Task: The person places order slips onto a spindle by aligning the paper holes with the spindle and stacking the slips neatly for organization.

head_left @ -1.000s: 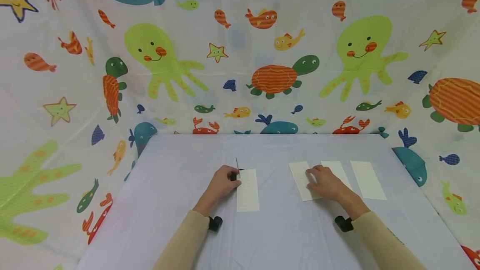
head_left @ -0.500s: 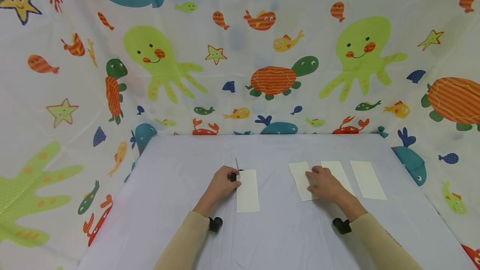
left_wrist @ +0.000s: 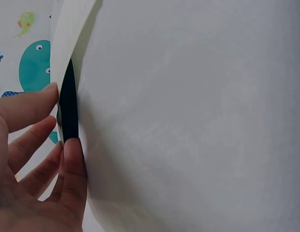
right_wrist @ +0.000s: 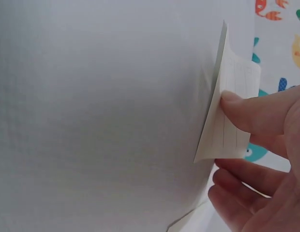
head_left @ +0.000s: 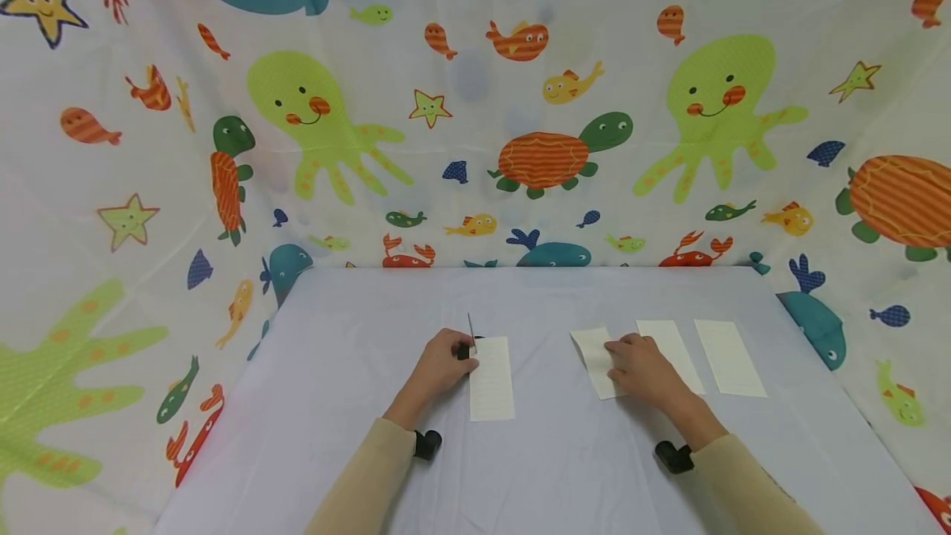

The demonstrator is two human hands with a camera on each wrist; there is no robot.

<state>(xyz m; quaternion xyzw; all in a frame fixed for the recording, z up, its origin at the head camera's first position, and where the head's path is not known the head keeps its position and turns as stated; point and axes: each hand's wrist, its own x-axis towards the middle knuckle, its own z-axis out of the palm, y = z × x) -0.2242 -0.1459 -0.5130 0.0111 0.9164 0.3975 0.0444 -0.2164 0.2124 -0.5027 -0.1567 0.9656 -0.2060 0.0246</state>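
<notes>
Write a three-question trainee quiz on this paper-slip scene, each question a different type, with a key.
1. True or false: the right hand rests flat on the table, touching no paper.
2. How many paper slips lie on the table in the head view?
3. Multiple choice: the left hand holds
A) a black clip at the top of a slip
B) a pencil
C) nothing

Key:
1. False; it pinches a slip, lifting its edge.
2. Four.
3. A.
</notes>
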